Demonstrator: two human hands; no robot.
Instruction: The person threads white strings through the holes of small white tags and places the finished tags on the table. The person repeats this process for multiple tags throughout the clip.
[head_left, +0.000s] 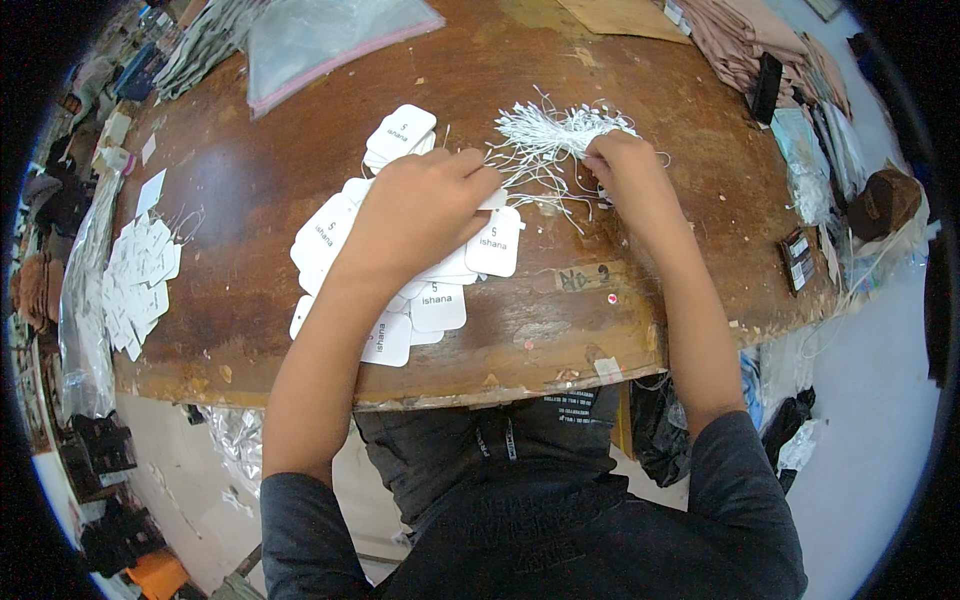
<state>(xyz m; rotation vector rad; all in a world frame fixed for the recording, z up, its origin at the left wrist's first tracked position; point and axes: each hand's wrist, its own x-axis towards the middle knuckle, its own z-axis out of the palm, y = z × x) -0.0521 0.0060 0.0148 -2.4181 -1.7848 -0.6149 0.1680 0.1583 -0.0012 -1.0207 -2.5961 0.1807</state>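
Observation:
White hang tags with printed writing (439, 304) lie in a loose, overlapping spread on the brown wooden table (555, 330). Over this spread is my left hand (431, 206), its fingers curled around the edge of a white tag that shows near the fingertips. A smaller stack of tags (401, 131) sits just beyond it. To the right lies a bundle of thin white tag strings (547, 131), with loose ends trailing towards me. My right hand (622, 169) touches the bundle's right end with bent fingers; whether a string is pinched there is hidden.
Another heap of tags (139, 277) lies at the left, some with strings. Clear plastic bags (330, 45) and folded grey cloth (206, 52) are at the far left. Folded pink fabric (750, 45), a black object (766, 86) and a small dark box (796, 261) stand on the right.

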